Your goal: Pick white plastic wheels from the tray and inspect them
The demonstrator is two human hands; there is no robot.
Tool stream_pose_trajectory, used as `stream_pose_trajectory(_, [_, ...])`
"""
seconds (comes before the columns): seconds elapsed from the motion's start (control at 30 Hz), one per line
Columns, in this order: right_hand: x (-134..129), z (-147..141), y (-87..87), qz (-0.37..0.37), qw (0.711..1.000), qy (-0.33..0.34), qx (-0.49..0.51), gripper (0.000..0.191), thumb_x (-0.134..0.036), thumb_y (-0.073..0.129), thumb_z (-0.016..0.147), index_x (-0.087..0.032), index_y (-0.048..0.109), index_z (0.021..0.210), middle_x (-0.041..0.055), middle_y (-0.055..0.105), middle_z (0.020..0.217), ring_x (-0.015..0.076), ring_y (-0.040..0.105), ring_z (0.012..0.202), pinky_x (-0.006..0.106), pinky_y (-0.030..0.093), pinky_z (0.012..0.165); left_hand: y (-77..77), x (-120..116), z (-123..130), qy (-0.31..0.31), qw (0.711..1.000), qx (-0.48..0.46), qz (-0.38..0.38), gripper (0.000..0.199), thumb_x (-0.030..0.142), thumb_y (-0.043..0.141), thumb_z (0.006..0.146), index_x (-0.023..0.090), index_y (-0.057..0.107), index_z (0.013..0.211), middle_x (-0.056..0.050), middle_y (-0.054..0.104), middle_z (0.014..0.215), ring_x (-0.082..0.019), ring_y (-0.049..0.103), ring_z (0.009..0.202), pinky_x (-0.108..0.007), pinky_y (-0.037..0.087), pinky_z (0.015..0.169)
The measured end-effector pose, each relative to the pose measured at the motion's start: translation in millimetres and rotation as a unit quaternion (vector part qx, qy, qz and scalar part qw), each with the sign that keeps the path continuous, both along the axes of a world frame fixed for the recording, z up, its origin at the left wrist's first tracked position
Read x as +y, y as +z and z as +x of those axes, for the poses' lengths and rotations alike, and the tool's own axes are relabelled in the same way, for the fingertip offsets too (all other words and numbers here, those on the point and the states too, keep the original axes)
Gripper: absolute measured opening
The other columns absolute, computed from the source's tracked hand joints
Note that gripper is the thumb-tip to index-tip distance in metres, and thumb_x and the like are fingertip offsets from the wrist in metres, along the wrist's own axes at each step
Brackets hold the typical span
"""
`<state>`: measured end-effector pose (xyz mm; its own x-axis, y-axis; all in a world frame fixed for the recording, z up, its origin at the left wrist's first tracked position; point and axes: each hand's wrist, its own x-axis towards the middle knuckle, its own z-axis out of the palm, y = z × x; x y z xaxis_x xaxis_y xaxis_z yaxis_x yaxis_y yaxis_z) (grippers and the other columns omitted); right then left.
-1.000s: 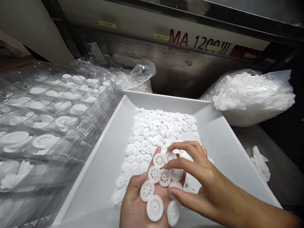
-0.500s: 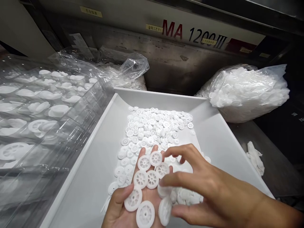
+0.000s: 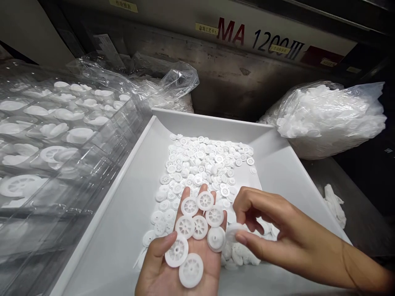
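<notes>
My left hand (image 3: 200, 263) is palm up over the tray, fingers stretched out, bearing several white plastic gears (image 3: 191, 270) spread over palm and fingers. Its thumb rests against the edge of one spoked gear. Most show their spoked face; one near the palm's right edge (image 3: 216, 239) shows a toothed rim and raised hub. Just right of it, my right hand (image 3: 265, 222) pinches another white gear (image 3: 235, 233), tilted and a little blurred, between thumb and bent fingers. Many similar gears (image 3: 203, 158) lie in the white tray (image 3: 296, 185) beneath.
Left of the tray stands a clear plastic compartment box (image 3: 101, 152) with white parts in its cells. A clear bag (image 3: 175, 86) lies behind it. At the back right sits a full bag of white parts (image 3: 327, 115). A crumpled white glove-like piece (image 3: 335, 205) lies right of the tray.
My right hand has moved right, off the left palm, with a gear in its pinch. The gear at the palm's right edge now lies with its toothed hub side up. The view has shifted slightly.
</notes>
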<state>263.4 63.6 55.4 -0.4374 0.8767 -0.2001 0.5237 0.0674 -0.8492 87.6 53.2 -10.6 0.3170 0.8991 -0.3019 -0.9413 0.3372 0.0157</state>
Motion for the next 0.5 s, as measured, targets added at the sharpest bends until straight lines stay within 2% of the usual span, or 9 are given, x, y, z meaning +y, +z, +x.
stream_pose_trajectory(0.07, [0,-4,-2.9,-0.015,1.0,-0.004,0.012,0.013,-0.026,0.064,0.09,-0.023,0.052,0.086,-0.0048,0.053,0.084,0.0092,0.049,0.078,0.021,0.042,0.069,4.8,4,2,0.004,1.0,0.006,-0.014,0.062,0.031,0.044,0.081,0.03,0.045,0.142,-0.006,0.057,0.139,-0.03,0.045,0.133,-0.049,0.036,0.109])
stream_pose_trajectory(0.2, [-4,-20,-10.6,-0.007,0.999,0.02,0.045,0.01,-0.018,0.065,0.088,-0.022,0.057,0.089,-0.0025,0.056,0.099,0.0097,0.053,0.092,0.021,0.042,0.083,5.6,3,2,0.008,0.998,0.023,-0.051,0.061,0.028,0.045,0.08,0.03,0.047,0.141,-0.007,0.061,0.135,-0.031,0.05,0.129,-0.049,0.043,0.104])
stream_pose_trajectory(0.3, [-6,-25,-13.5,0.016,0.999,0.008,0.032,0.013,-0.016,0.067,0.085,-0.021,0.058,0.093,-0.0007,0.053,0.096,0.0102,0.052,0.089,0.021,0.043,0.079,0.6,-5,0,0.005,0.996,0.046,-0.078,0.061,0.023,0.047,0.08,0.031,0.048,0.14,-0.008,0.064,0.131,-0.031,0.057,0.122,-0.046,0.051,0.095])
stream_pose_trajectory(0.4, [-6,-20,-11.4,0.044,0.999,0.02,0.01,0.02,-0.02,0.064,0.088,-0.023,0.056,0.106,-0.0005,0.051,0.098,0.0103,0.052,0.088,0.021,0.044,0.078,-1.0,-11,-2,0.002,0.992,0.076,-0.102,0.063,0.016,0.049,0.079,0.035,0.049,0.139,-0.007,0.069,0.123,-0.029,0.066,0.109,-0.041,0.056,0.084])
stream_pose_trajectory(0.5, [-5,-11,-8.5,0.071,0.994,0.07,-0.046,0.027,-0.02,0.059,0.091,-0.025,0.054,0.117,0.0006,0.05,0.106,0.0106,0.053,0.092,0.021,0.046,0.081,2.3,-11,0,0.034,0.985,0.115,-0.12,0.065,0.014,0.051,0.077,0.037,0.05,0.138,-0.008,0.072,0.117,-0.032,0.069,0.102,-0.052,0.054,0.087])
